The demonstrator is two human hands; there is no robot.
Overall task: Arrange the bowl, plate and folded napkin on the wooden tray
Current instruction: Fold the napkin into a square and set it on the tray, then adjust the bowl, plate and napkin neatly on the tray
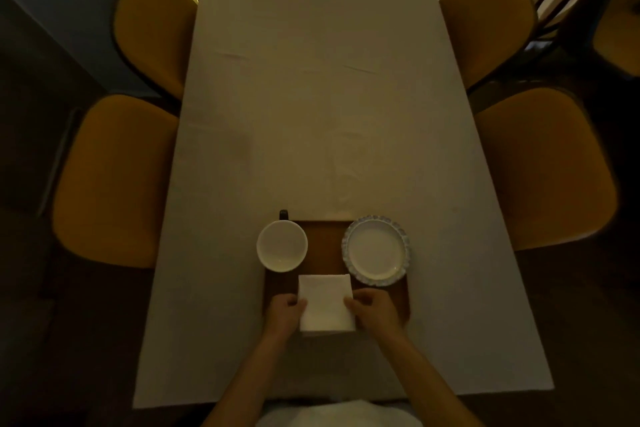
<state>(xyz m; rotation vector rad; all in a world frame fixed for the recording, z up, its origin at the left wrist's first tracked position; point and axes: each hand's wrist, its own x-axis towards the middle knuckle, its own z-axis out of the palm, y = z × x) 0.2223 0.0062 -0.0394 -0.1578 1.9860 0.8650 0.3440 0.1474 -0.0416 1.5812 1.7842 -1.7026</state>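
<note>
Holding: the folded napkin (326, 302) sits between both hands, which pinch its side edges at the near part of the wooden tray (323, 246).
Left hand (285, 314): the forearm comes up from the bottom of the view, angled inward; the hand is curled, thumb and fingertips closed on the napkin's left edge, about halfway along it.
Right hand (375, 310): the forearm mirrors the left, angled inward from the lower right; the fingers are bent and closed on the napkin's right edge, near its far half.
Folded napkin: white, nearly square, slightly longer in the direction running away from the person; its edges lie roughly parallel to the tray's edges. Its near edge reaches about to the tray's near edge; whether it lies flat on the wood or is lifted a little cannot be told.
Bowl (282, 245): white, upright, empty, on the tray's far left corner and overhanging its left edge; apart from the napkin.
Plate (376, 251): white with a scalloped, patterned rim, lying flat on the tray's far right corner; its near rim is just beside the napkin's far right corner.
Wooden tray: dark brown, rectangular, at the near end of the table.
Tablecloth (329, 97): pale, covering the long table.
Chairs (114, 180): mustard-yellow seats line both long sides.
</note>
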